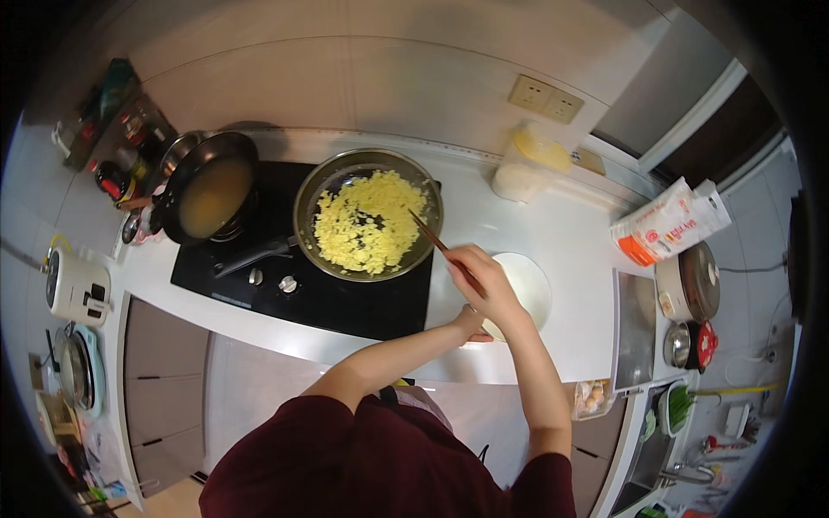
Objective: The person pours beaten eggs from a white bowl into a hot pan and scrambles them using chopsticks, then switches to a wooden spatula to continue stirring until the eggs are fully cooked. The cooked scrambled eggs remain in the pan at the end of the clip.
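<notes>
My right hand (480, 278) is closed around a pair of brown chopsticks (429, 232), whose tips reach into the frying pan (432, 251). Yellow scrambled egg (395, 201) in small crumbles covers most of the pan's bottom, with dark patches showing through. The pan sits on a black gas cooktop (363, 311), its black handle (254, 256) pointing to the front left. Partly behind my right forearm, my left hand (471, 324) grips the rim of a white bowl (532, 291) on the counter. The forearm hides part of the bowl.
A dark wok (178, 220) holding cloudy liquid (217, 194) stands left of the pan. Sauce bottles (113, 178) crowd the left corner. To the right are a yellow-lidded container (528, 165), a white printed bag (673, 220) and a lidded cooker (690, 281). Eggs (590, 396) lie below the counter edge.
</notes>
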A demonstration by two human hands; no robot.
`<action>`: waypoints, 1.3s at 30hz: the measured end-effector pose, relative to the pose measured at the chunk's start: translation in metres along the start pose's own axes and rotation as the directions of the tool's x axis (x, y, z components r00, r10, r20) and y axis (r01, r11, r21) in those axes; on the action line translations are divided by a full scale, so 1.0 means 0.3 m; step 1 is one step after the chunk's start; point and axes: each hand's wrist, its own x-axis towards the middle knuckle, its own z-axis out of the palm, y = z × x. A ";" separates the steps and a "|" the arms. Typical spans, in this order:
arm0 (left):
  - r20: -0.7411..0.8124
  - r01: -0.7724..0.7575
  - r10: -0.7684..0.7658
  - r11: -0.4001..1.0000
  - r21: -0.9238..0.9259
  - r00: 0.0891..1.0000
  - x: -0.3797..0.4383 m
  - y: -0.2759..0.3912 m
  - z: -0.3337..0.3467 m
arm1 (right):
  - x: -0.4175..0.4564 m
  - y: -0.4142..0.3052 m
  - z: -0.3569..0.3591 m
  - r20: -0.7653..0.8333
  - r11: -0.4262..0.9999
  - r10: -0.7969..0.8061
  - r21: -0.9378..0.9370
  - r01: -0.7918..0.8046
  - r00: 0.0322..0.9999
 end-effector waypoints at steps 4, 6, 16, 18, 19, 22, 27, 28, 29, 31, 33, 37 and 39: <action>0.026 -0.031 0.027 0.984 0.173 0.999 -0.021 -0.007 0.021 | 0.182 0.245 0.213 0.211 0.976 -0.060 -0.193 0.101 0.976; -0.009 -0.092 0.102 0.929 0.359 0.995 -0.168 0.090 -0.010 | 0.225 0.263 0.308 0.282 0.973 -0.095 -0.177 0.149 0.955; -0.243 -0.096 0.202 0.917 0.388 0.949 -1.013 0.352 -0.556 | 0.230 0.130 0.315 0.360 0.968 -0.193 -0.079 0.236 0.913; -0.376 -0.131 0.277 0.920 0.368 0.884 -1.071 0.369 -0.601 | 0.241 0.161 0.345 0.338 0.955 -0.177 -0.167 0.244 0.924; -0.436 -0.134 0.305 0.915 0.380 0.847 -1.093 0.405 -0.605 | 0.263 0.212 0.349 0.285 0.932 -0.161 -0.271 0.241 0.945; -0.525 -0.181 0.466 0.844 0.504 0.712 -1.138 0.471 -0.634 | 0.266 0.153 0.346 0.320 0.957 -0.096 -0.232 0.176 0.943; -0.517 -0.220 0.628 0.733 0.643 0.582 -1.148 0.579 -0.696 | 0.292 0.170 0.361 0.151 0.922 -0.050 -0.374 0.104 0.987; -0.483 -0.226 0.700 0.663 0.714 0.525 -1.151 0.601 -0.705 | 0.302 0.161 0.357 0.178 0.928 -0.030 -0.361 0.093 0.984; -0.442 -0.226 0.766 0.586 0.778 0.467 -1.152 0.625 -0.715 | 0.274 0.127 0.365 0.297 0.946 0.061 -0.322 0.039 0.953; -0.355 -0.166 0.846 0.447 0.879 0.398 -1.148 0.668 -0.748 | 0.263 0.065 0.429 0.305 0.957 -0.134 -0.207 0.203 0.943; -0.115 -0.094 0.954 0.146 0.985 0.277 -1.131 0.726 -0.773 | 0.298 0.117 0.410 0.258 0.941 0.036 -0.334 0.054 0.965; -0.085 0.053 0.951 0.073 0.996 0.296 -1.113 0.750 -0.829 | 0.280 0.043 0.466 0.209 0.922 -0.189 -0.297 0.246 0.959; -0.075 0.081 0.949 0.053 0.995 0.306 -1.110 0.751 -0.836 | 0.272 0.112 0.440 0.249 0.920 0.025 -0.385 0.075 0.968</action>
